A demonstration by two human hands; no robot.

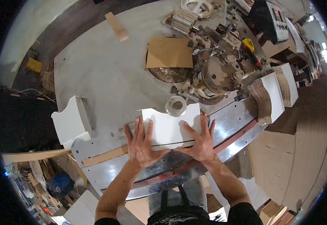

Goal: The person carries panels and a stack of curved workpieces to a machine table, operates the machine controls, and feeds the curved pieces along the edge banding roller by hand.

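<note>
A white panel [170, 129] with a wavy far edge lies flat on the grey metal table [99, 78] in front of me. The dip in that edge is against a pale round roller [176, 106]. My left hand [140, 147] lies with spread fingers over the panel's left side, and my right hand [201, 144] mirrors it on the right. Both thumbs stretch inward along the near edge, their tips almost meeting. Neither hand is wrapped round the panel; they press on it with open fingers. A thin strip end sticks out at the panel's far left corner.
Behind the roller stands a machine head [219, 77] with clamps and fittings, beside a brown board [170, 52]. Stacked white curved panels [270, 97] stand at the right, more white pieces [71, 122] at the left. A yellow-and-black tool [248, 45] lies at the back right.
</note>
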